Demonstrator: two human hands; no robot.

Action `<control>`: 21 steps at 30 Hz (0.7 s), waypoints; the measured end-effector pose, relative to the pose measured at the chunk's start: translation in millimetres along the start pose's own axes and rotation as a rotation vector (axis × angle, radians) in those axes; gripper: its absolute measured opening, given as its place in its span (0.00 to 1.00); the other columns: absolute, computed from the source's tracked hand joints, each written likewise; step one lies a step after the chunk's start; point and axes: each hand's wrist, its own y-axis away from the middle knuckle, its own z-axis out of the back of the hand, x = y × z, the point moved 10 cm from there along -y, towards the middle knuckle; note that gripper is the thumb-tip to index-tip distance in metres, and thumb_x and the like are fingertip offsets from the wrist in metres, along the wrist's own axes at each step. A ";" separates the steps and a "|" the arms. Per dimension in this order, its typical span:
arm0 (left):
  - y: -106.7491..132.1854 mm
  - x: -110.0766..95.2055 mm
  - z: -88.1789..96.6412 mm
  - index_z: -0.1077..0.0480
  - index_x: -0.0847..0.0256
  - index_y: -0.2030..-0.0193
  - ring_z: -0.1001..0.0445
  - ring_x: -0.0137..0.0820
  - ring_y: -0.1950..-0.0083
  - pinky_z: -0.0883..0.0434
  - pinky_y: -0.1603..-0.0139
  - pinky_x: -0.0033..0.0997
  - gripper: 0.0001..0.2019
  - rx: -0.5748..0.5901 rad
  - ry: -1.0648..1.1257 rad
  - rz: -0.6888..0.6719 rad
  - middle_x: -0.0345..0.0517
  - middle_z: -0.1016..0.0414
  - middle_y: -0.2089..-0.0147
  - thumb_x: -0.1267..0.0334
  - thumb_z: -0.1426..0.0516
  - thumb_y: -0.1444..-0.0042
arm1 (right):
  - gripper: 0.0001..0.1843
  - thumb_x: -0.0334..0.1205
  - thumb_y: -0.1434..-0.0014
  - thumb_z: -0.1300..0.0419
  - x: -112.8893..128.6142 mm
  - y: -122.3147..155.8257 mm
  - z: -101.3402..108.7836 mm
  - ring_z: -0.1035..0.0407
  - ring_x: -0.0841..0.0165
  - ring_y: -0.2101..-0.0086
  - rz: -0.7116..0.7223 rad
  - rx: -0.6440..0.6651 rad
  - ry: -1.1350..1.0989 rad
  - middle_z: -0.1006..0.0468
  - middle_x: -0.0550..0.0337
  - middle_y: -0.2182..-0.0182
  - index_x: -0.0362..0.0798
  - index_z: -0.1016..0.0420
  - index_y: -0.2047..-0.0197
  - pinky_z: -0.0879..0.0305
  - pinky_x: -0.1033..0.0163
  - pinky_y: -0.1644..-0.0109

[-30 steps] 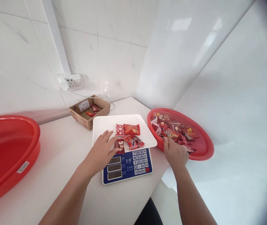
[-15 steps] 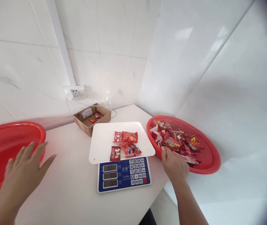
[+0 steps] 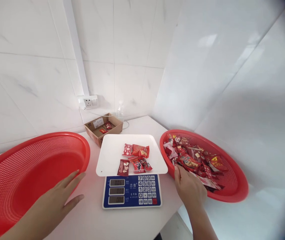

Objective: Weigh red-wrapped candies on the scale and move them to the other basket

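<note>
My right hand (image 3: 191, 186) grips the near rim of a red plastic basket (image 3: 241, 193), its thumb over the edge. Red-wrapped snack packets (image 3: 189, 161) lie heaped inside. My left hand (image 3: 54, 203) is open, fingers stretched and thumb apart, in front of the near right rim of a second red basket (image 3: 86, 150); I cannot tell whether it touches. Between the two stands a digital scale (image 3: 132, 191) with a blue keypad panel. Its white tray (image 3: 111, 153) carries several small packets (image 3: 140, 151), red and dark red.
Behind the scale, a shallow cardboard box (image 3: 96, 135) holds a few small packets. A clear plastic bottle (image 3: 120, 111) stands near the wall, below and right of a socket (image 3: 89, 102) with a plug and cable. Tiled walls border the white table (image 3: 92, 220).
The left basket has come further right and into view, and my left hand has moved right with it. My right hand keeps its grip. The camera view has shifted slightly.
</note>
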 end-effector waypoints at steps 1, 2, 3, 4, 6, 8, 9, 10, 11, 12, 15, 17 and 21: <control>-3.5 -12.0 0.3 0.43 0.45 0.34 0.34 0.47 0.37 0.29 0.45 0.48 0.28 0.035 -0.022 -0.051 0.44 0.37 0.34 0.43 0.52 0.41 | 0.20 0.45 0.34 0.52 0.4 0.5 -0.2 0.28 0.67 0.71 0.011 -0.006 0.000 0.19 0.54 0.71 0.47 0.20 0.57 0.46 0.64 0.69; -7.7 -24.8 1.9 0.43 0.45 0.34 0.35 0.48 0.36 0.29 0.44 0.49 0.28 0.070 -0.032 -0.103 0.44 0.39 0.33 0.43 0.52 0.41 | 0.20 0.45 0.34 0.52 0.6 1.0 -0.6 0.28 0.67 0.71 0.017 -0.009 0.000 0.18 0.54 0.71 0.47 0.20 0.57 0.46 0.64 0.69; -12.9 -38.3 5.3 0.43 0.45 0.35 0.37 0.48 0.35 0.30 0.43 0.50 0.27 0.100 -0.025 -0.148 0.45 0.39 0.33 0.44 0.52 0.40 | 0.20 0.45 0.34 0.52 0.6 1.5 -0.8 0.27 0.66 0.71 0.019 -0.012 0.002 0.18 0.55 0.70 0.47 0.20 0.57 0.46 0.64 0.69; -19.0 -53.3 9.8 0.43 0.45 0.35 0.38 0.47 0.35 0.31 0.42 0.51 0.27 0.131 0.003 -0.195 0.45 0.39 0.33 0.44 0.52 0.40 | 0.20 0.45 0.34 0.52 0.3 1.8 -0.8 0.27 0.66 0.71 0.017 -0.014 0.004 0.18 0.55 0.70 0.47 0.20 0.57 0.46 0.64 0.69; -32.8 -87.6 16.6 0.42 0.45 0.35 0.38 0.43 0.34 0.33 0.39 0.47 0.25 0.226 0.118 -0.291 0.44 0.40 0.32 0.48 0.51 0.38 | 0.20 0.45 0.34 0.52 -0.6 2.1 -0.7 0.27 0.66 0.72 0.005 -0.014 0.009 0.18 0.55 0.70 0.48 0.20 0.56 0.46 0.64 0.70; -47.3 -123.5 19.4 0.42 0.49 0.35 0.41 0.42 0.32 0.36 0.37 0.45 0.24 0.316 0.215 -0.394 0.45 0.41 0.32 0.52 0.49 0.38 | 0.21 0.45 0.34 0.53 -1.2 1.9 -1.0 0.27 0.65 0.72 -0.005 -0.004 0.010 0.19 0.55 0.71 0.48 0.20 0.56 0.45 0.63 0.71; -55.4 -137.0 17.4 0.41 0.52 0.35 0.43 0.43 0.32 0.37 0.36 0.46 0.25 0.354 0.234 -0.416 0.48 0.41 0.32 0.55 0.47 0.39 | 0.21 0.46 0.34 0.53 -1.4 1.8 -1.4 0.27 0.65 0.72 -0.007 0.003 0.009 0.19 0.55 0.71 0.48 0.20 0.56 0.45 0.63 0.70; -63.3 -148.2 14.1 0.41 0.55 0.35 0.44 0.43 0.31 0.38 0.35 0.46 0.26 0.377 0.242 -0.434 0.50 0.41 0.32 0.58 0.45 0.40 | 0.22 0.46 0.34 0.54 -1.6 1.7 -2.0 0.27 0.65 0.72 -0.007 0.011 0.005 0.19 0.55 0.71 0.48 0.20 0.56 0.44 0.63 0.70; -71.1 -156.6 10.0 0.40 0.57 0.36 0.43 0.43 0.32 0.39 0.35 0.46 0.27 0.386 0.246 -0.446 0.52 0.40 0.32 0.61 0.43 0.42 | 0.22 0.46 0.34 0.55 -1.4 1.7 -2.9 0.27 0.65 0.71 -0.002 0.019 -0.002 0.18 0.54 0.71 0.48 0.20 0.56 0.43 0.63 0.70; -77.8 -162.5 4.9 0.39 0.58 0.37 0.41 0.44 0.33 0.39 0.35 0.46 0.26 0.390 0.248 -0.454 0.53 0.39 0.33 0.63 0.42 0.43 | 0.23 0.46 0.33 0.56 -1.1 1.8 -3.9 0.26 0.65 0.70 0.007 0.028 -0.011 0.18 0.53 0.70 0.47 0.20 0.56 0.43 0.63 0.69; -91.4 -167.3 -7.6 0.33 0.58 0.43 0.33 0.41 0.38 0.33 0.40 0.41 0.18 0.380 0.258 -0.464 0.51 0.30 0.40 0.68 0.45 0.41 | 0.24 0.45 0.33 0.57 -1.2 2.8 -7.5 0.25 0.65 0.69 0.031 0.057 -0.030 0.18 0.51 0.67 0.45 0.21 0.55 0.40 0.63 0.67; -96.0 -162.8 -9.0 0.31 0.56 0.47 0.28 0.39 0.43 0.31 0.44 0.39 0.16 0.370 0.268 -0.452 0.49 0.26 0.45 0.71 0.49 0.40 | 0.24 0.45 0.33 0.56 -2.1 3.6 -9.2 0.25 0.64 0.69 0.037 0.075 -0.024 0.18 0.51 0.66 0.45 0.21 0.55 0.39 0.62 0.66; -112.1 -146.0 8.6 0.33 0.55 0.46 0.26 0.35 0.48 0.29 0.48 0.35 0.18 0.299 0.301 -0.343 0.46 0.25 0.49 0.74 0.53 0.40 | 0.22 0.45 0.34 0.54 -2.7 3.6 -10.2 0.25 0.62 0.68 0.029 0.125 0.005 0.18 0.51 0.67 0.46 0.21 0.54 0.38 0.62 0.66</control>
